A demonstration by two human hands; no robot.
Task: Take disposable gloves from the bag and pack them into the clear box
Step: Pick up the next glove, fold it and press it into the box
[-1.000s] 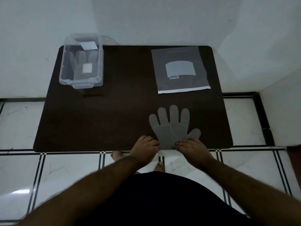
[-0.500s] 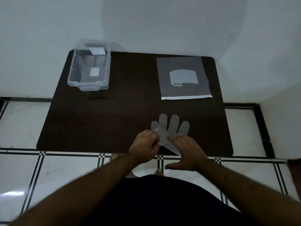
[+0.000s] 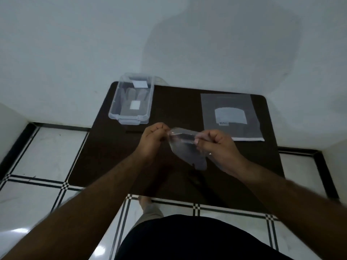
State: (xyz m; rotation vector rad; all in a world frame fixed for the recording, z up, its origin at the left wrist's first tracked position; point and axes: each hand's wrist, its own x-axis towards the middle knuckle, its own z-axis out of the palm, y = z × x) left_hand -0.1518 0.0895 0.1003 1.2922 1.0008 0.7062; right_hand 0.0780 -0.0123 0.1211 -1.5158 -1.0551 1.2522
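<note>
Head view: 1 thin clear glove (image 3: 185, 145) is held up above the dark counter (image 3: 112, 156), pinched at its cuff edge between the curled fingers of the left hand (image 3: 153, 140) and of the right hand (image 3: 216, 145), with its finger end hanging down and toward the person. The clear box (image 3: 132, 102), lidless and with at least 1 glove lying flat inside, stands at the far left of the counter; the bag (image 3: 231, 117) lies flat at the far right, well apart from it. The carry to the box is judged to be the step in hand. It would be done best if both pinches were kept, the film were held taut, and the glove were lowered flat onto those inside.
</note>
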